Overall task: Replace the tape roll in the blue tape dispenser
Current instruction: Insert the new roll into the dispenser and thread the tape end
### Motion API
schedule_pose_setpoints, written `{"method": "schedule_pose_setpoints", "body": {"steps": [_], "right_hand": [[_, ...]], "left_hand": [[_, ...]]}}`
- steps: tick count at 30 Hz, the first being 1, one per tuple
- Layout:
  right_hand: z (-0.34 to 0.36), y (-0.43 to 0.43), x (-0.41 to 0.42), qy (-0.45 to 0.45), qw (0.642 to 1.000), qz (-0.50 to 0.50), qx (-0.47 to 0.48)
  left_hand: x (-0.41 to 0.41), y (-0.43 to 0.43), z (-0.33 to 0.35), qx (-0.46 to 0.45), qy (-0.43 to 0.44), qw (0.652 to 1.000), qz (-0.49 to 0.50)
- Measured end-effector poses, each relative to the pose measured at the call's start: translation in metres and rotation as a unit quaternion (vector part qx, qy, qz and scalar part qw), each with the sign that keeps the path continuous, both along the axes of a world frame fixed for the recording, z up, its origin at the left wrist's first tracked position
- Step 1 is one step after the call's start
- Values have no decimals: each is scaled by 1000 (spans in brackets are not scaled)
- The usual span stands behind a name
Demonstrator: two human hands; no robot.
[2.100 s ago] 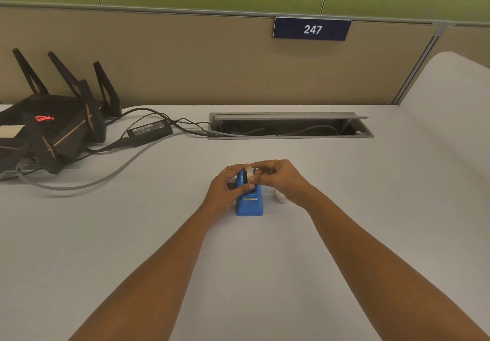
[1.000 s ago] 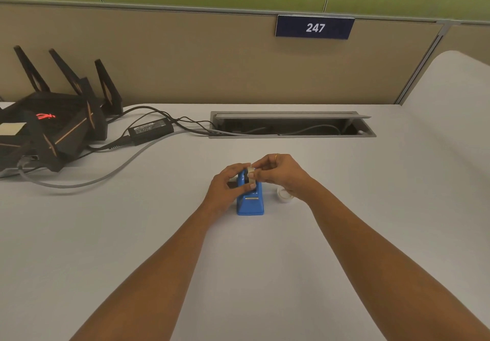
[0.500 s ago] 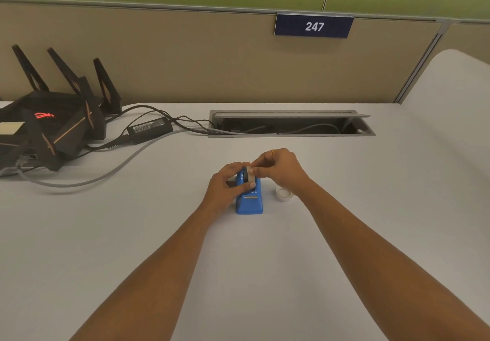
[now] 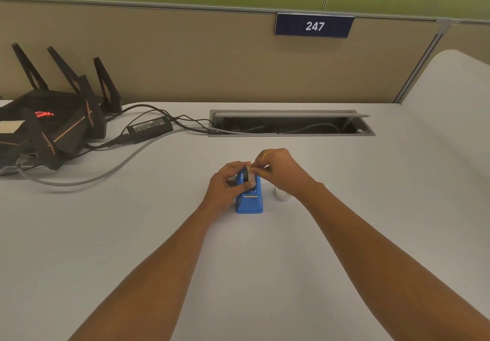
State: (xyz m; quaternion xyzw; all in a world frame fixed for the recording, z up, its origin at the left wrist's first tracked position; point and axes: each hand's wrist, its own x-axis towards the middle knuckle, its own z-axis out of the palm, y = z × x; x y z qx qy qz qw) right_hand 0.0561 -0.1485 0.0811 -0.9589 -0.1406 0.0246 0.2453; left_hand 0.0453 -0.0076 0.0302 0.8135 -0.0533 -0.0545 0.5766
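Your left hand (image 4: pixel 228 185) is wrapped around the side of the blue dispenser (image 4: pixel 249 198) on the desk (image 4: pixel 132 234), while your right hand (image 4: pixel 278 171) pinches the tape roll (image 4: pixel 248 174) at the dispenser's top. The roll looks light, stiff and slick, so hold it by its flat sides. A white ring (image 4: pixel 283 195) lies just right of the dispenser.

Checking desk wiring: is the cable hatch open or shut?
Open: the cable hatch has its lid raised, and cables run into the dark recess.
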Motion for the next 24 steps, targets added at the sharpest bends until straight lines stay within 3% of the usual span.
{"method": "schedule_pose_setpoints", "body": {"steps": [15,24], "right_hand": [[-10,-1,-5,-28,999,1,28],[-19,-3,-11,-89,996,-2,-16]], "left_hand": [[0,-1,-1,-14,-5,1000,8],[1,0,-2,-15,-12,1000,3]]}}
